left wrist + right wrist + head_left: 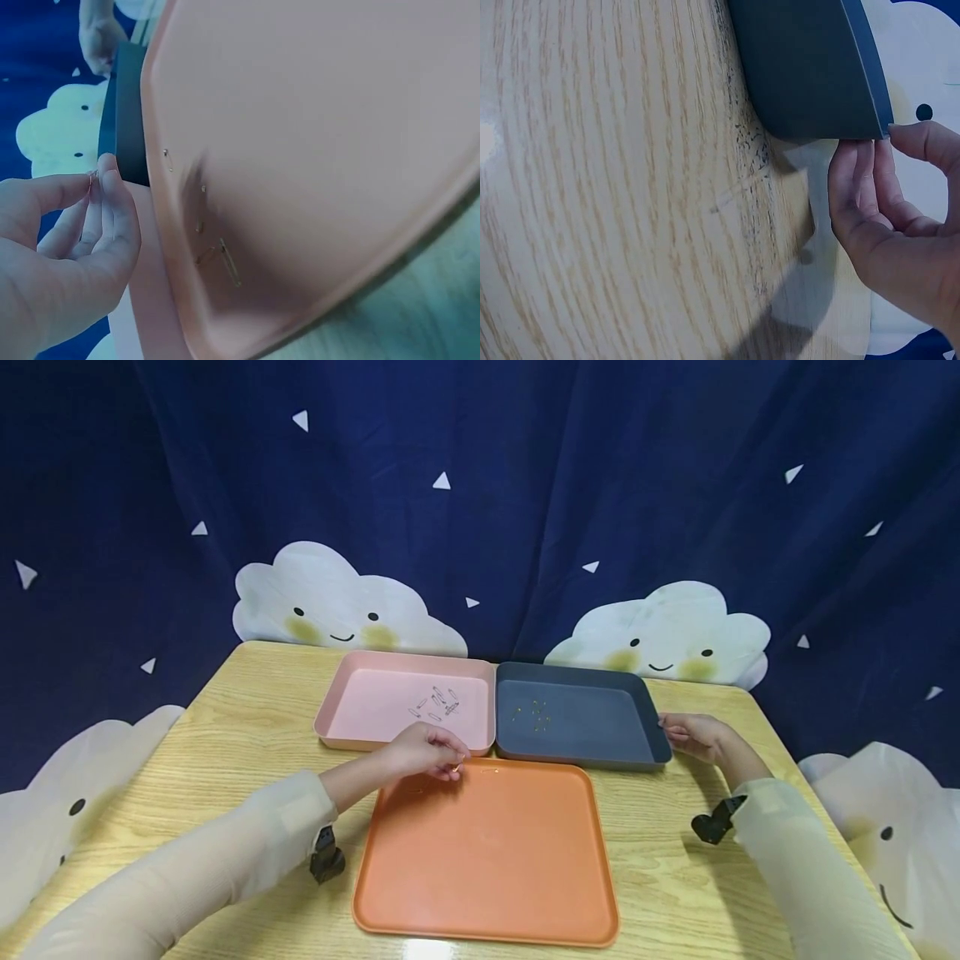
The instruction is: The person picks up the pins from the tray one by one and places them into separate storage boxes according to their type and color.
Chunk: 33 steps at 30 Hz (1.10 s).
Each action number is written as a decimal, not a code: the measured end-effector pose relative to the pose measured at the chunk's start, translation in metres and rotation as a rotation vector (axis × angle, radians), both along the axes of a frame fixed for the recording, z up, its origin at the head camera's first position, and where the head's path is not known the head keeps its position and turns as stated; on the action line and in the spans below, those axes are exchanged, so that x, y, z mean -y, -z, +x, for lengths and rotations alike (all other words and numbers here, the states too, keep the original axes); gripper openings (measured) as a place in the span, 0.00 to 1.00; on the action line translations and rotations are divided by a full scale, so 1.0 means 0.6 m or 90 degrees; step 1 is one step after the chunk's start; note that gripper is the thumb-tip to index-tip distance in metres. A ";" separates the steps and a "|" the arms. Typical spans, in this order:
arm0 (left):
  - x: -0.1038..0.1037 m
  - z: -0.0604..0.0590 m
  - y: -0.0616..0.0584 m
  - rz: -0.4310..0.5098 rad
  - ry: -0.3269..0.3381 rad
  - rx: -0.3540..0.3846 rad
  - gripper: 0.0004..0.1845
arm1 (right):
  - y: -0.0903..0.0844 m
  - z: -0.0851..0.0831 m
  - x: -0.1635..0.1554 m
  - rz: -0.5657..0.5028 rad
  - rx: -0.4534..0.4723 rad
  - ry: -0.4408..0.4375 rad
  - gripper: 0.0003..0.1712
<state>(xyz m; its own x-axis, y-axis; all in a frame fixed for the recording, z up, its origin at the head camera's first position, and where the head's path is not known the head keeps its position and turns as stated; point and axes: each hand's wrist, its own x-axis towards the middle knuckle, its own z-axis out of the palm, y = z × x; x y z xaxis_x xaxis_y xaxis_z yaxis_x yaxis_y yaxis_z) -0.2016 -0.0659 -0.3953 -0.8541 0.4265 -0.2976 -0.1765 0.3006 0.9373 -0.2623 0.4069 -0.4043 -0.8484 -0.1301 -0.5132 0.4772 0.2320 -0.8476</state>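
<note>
3 trays on a wooden surface [247,710], dark blue curtain [525,485] with white clouds behind. Orange tray [487,860] nearest, centre; pink tray [375,710] far left; dark grey tray [585,727] far right. Pink and grey trays touch side by side, both just beyond the orange tray's far edge.

Left hand [423,752] is over the far left corner of the orange tray, fingertips pinched together on a small pin [93,177]; the left wrist view shows it between thumb and forefinger, too small to make out more. Nothing blocks the hand; the pink tray's near wall sits just beyond it.

Right hand [693,735] rests at the right edge of the grey tray, fingers curled against its rim, thumb near the corner, gripping the tray wall.

Contents: pink tray has a small cluster of silvery pins [437,703] near its far right. Grey tray has a few gold pins [534,712] at its left. Orange tray has a few gold pins [214,251] near its far left corner.
</note>
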 end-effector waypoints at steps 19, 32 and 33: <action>-0.054 -0.045 -0.028 0.062 0.009 0.050 0.12 | 0.003 0.002 0.002 -0.022 0.004 0.012 0.09; -0.110 -0.098 -0.061 -0.031 0.041 0.062 0.12 | 0.004 -0.003 0.000 -0.030 0.001 0.009 0.14; -0.114 -0.102 -0.062 -0.031 0.042 0.063 0.13 | 0.004 -0.003 0.000 -0.029 0.001 0.010 0.13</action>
